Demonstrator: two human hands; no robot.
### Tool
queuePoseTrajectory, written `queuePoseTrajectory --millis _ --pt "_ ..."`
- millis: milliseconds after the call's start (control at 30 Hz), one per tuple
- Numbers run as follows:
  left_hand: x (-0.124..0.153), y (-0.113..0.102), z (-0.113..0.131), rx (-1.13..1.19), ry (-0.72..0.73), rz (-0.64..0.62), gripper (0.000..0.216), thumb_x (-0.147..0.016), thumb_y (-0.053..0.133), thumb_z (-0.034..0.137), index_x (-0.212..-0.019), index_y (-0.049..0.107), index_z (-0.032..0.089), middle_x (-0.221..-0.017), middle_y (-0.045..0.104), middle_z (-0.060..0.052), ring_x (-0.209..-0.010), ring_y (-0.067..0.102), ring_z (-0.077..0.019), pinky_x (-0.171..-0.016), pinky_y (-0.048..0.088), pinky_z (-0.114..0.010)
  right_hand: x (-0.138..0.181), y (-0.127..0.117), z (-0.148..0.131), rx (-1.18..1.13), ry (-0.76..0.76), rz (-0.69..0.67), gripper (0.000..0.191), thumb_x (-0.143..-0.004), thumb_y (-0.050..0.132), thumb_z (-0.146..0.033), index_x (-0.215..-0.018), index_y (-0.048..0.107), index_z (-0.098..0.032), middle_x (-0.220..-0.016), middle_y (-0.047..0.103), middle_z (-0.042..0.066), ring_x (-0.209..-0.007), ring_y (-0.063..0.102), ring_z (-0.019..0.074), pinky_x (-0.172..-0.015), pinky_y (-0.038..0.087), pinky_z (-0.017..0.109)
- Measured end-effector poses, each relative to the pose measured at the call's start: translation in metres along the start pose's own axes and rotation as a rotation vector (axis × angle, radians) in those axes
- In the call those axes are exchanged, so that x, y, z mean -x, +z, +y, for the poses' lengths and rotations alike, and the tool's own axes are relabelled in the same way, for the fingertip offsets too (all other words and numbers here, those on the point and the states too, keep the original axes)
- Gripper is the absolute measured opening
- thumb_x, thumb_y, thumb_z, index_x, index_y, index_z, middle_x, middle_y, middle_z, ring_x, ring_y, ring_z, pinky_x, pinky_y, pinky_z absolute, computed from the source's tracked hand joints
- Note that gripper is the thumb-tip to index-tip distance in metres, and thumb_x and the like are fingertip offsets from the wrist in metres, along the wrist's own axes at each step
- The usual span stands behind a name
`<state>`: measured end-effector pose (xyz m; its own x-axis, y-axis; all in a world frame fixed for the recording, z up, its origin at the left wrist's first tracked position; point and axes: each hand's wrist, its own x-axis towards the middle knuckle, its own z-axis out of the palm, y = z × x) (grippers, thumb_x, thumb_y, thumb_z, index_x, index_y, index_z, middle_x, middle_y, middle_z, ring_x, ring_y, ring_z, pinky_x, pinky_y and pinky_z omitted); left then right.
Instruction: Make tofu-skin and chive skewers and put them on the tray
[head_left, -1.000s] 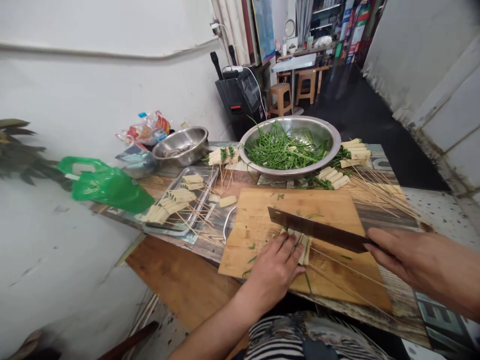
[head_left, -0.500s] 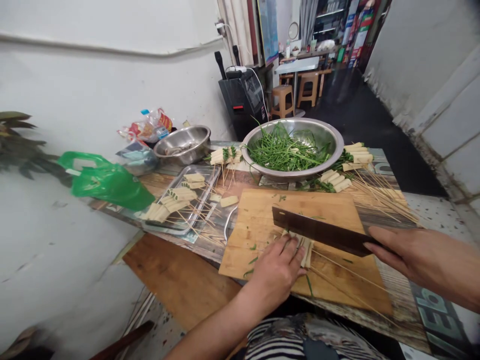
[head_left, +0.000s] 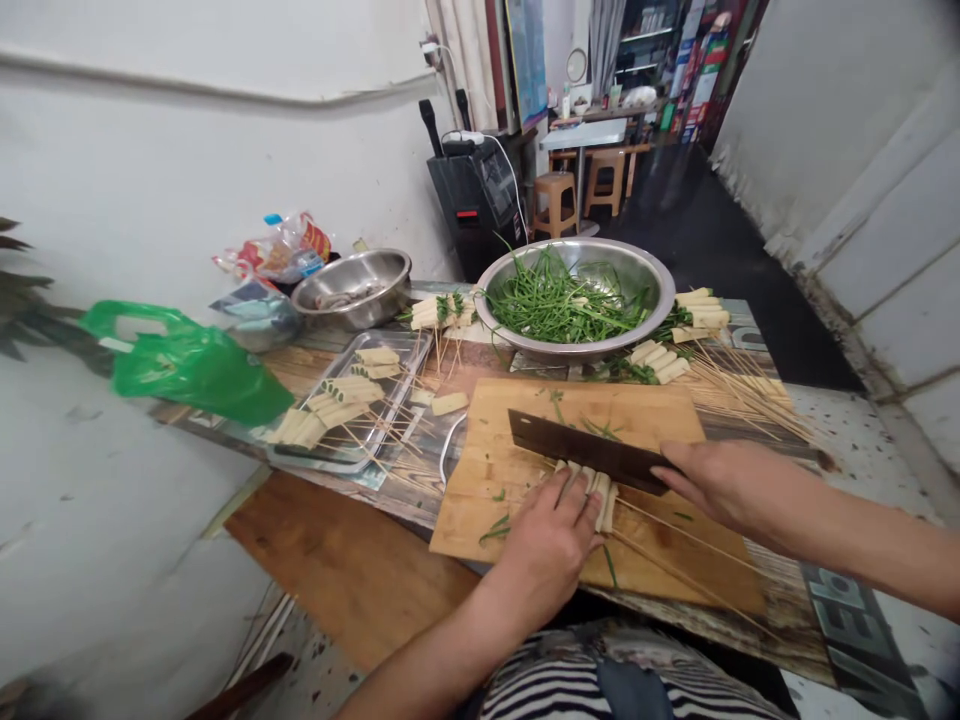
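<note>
My left hand (head_left: 547,535) presses its fingers down over a row of pale tofu-skin rolls (head_left: 604,503), which lie on the wooden cutting board (head_left: 480,440). Thin wooden skewers (head_left: 679,538) run out from the rolls to the right. My right hand (head_left: 716,485) grips the handle of a dark cleaver (head_left: 581,448). Its blade is just beyond the far ends of the rolls, close to my left fingertips; whether it touches the rolls I cannot tell. Green chive scraps (head_left: 495,530) are scattered on the board.
Behind the board stands a steel bowl (head_left: 667,300) of chives. Finished skewers (head_left: 660,362) lie right of it. A metal tray (head_left: 352,462) with more skewered rolls, a smaller steel bowl (head_left: 394,285) and a green plastic bag (head_left: 187,365) are on the left.
The cleaver has moved left and nearer the rolls, with my right hand following. More chive bits show beyond the blade. My left hand stays on the rolls; the view has shifted slightly.
</note>
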<state>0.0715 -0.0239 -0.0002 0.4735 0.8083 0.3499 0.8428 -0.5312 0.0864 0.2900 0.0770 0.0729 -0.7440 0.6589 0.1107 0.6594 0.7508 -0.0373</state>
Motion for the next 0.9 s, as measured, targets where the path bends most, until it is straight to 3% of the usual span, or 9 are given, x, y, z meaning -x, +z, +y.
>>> queuePoseTrajectory --millis 100,167,367,500,600,667,767,900 --pt "0.000 -0.007 0.001 0.053 0.012 -0.015 0.032 -0.090 0.052 0.024 -0.118 0.060 0.009 -0.126 0.060 -0.016 -0.122 0.052 -0.0284 -0.101 0.049 -0.042 -0.003 0.002 0.004 0.015 0.063 -0.059 0.032 -0.095 0.033 -0.036 -0.079 0.056 -0.019 -0.057 0.060 0.003 -0.047 0.054 0.0159 -0.048 0.023 0.026" --pt "-0.002 -0.015 -0.003 0.106 0.035 -0.058 0.034 -0.088 0.050 0.019 -0.120 0.059 0.012 -0.127 0.060 -0.013 -0.125 0.050 -0.0262 -0.103 0.047 -0.041 0.002 0.003 0.014 -0.008 0.139 -0.010 0.032 -0.095 0.034 -0.039 -0.084 0.057 -0.020 -0.063 0.062 0.003 -0.053 0.056 0.0168 -0.050 0.026 0.026" --pt "-0.028 -0.055 -0.051 0.067 0.104 -0.211 0.032 -0.085 0.047 0.013 -0.108 0.066 0.024 -0.121 0.064 -0.005 -0.119 0.054 -0.0209 -0.104 0.041 -0.043 0.026 -0.010 0.031 -0.054 0.278 0.126 0.034 -0.096 0.034 -0.046 -0.088 0.056 -0.020 -0.065 0.060 0.003 -0.055 0.052 0.0172 -0.051 0.026 0.027" --pt "-0.042 -0.064 -0.063 -0.140 -0.180 -0.204 0.027 -0.092 0.044 0.025 -0.107 0.064 0.016 -0.102 0.067 -0.012 -0.094 0.062 -0.0224 -0.085 0.049 -0.036 0.036 -0.015 0.026 -0.093 0.313 0.127 0.034 -0.095 0.032 -0.044 -0.078 0.050 -0.021 -0.063 0.058 0.004 -0.057 0.053 0.0183 -0.053 0.027 0.027" --pt "-0.045 -0.047 -0.042 -0.277 -0.367 -0.184 0.054 -0.087 0.051 0.053 -0.119 0.057 0.010 -0.092 0.066 -0.015 -0.088 0.063 -0.0268 -0.078 0.048 -0.036 0.041 -0.008 0.025 -0.104 0.315 0.144 0.036 -0.096 0.029 -0.045 -0.078 0.048 -0.021 -0.064 0.058 0.004 -0.060 0.055 0.0196 -0.054 0.028 0.027" --pt "-0.047 -0.036 -0.025 -0.335 -0.426 -0.238 0.073 -0.079 0.059 0.060 -0.127 0.050 0.006 -0.096 0.065 -0.018 -0.091 0.063 -0.0309 -0.078 0.048 -0.038 0.044 -0.001 0.026 -0.110 0.314 0.151 0.036 -0.096 0.030 -0.047 -0.079 0.048 -0.022 -0.064 0.058 0.004 -0.060 0.055 0.0202 -0.054 0.029 0.027" --pt "-0.048 -0.030 -0.015 -0.310 -0.540 -0.330 0.076 -0.080 0.063 0.048 -0.136 0.040 0.002 -0.100 0.066 -0.021 -0.093 0.064 -0.0314 -0.078 0.049 -0.037 0.049 0.008 0.028 -0.139 0.298 0.158 0.037 -0.095 0.031 -0.049 -0.078 0.048 -0.022 -0.064 0.058 0.003 -0.060 0.056 0.0204 -0.054 0.029 0.027" --pt "-0.038 -0.034 -0.031 -0.138 -0.560 -0.317 0.067 -0.082 0.056 0.025 -0.141 0.032 0.003 -0.103 0.067 -0.018 -0.095 0.065 -0.0261 -0.083 0.049 -0.034 0.054 0.014 0.031 -0.153 0.289 0.183 0.036 -0.096 0.031 -0.048 -0.079 0.049 -0.022 -0.062 0.057 0.003 -0.059 0.057 0.0210 -0.053 0.030 0.027"
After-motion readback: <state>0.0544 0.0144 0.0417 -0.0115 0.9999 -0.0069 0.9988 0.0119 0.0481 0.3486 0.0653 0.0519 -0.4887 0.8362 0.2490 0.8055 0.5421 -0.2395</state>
